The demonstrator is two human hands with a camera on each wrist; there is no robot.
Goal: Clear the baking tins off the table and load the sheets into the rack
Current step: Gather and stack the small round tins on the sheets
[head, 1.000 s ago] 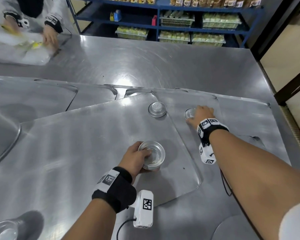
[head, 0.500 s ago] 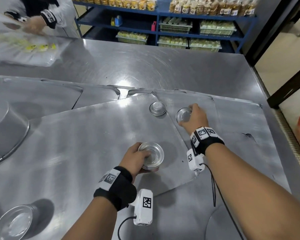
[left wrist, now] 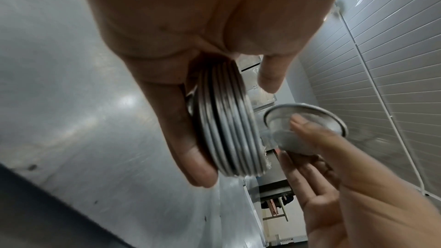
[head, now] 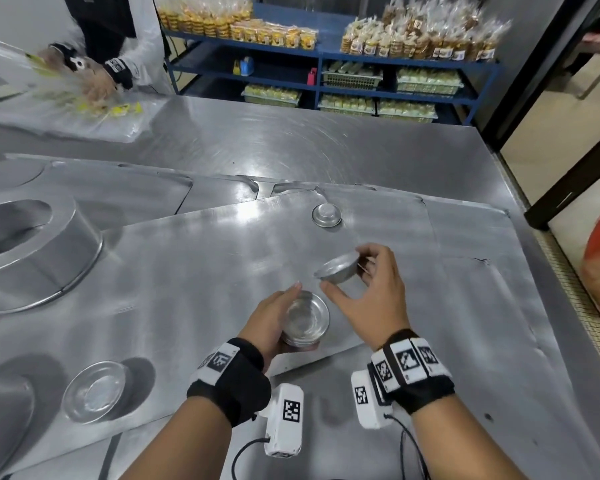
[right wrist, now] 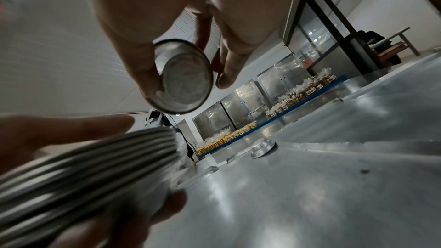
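While my left hand (head: 269,322) curls around a stack of small round tins (head: 305,320) near the middle of the head view, my right hand (head: 371,292) holds one more small tin (head: 336,270) just above it and to the right. That tin is tilted, pinched by its rim between my thumb and fingers, up in the air — not touching the stack. In the left wrist view I can see many rims packed close together in the stack (left wrist: 229,129), with my thumb on one side and fingers on the other.

Both hands are over a big flat baking sheet (head: 187,271) that lies on the metal table (head: 291,147). One little tin (head: 326,215) sits upside down on the sheet, higher up in the frame. Another shallow tin (head: 96,391) sits open side up at the lower left. A large round pan (head: 32,251) lies at the left edge.

At the upper left, another person's hands (head: 97,81) are busy with clear plastic bags — they look blurry.
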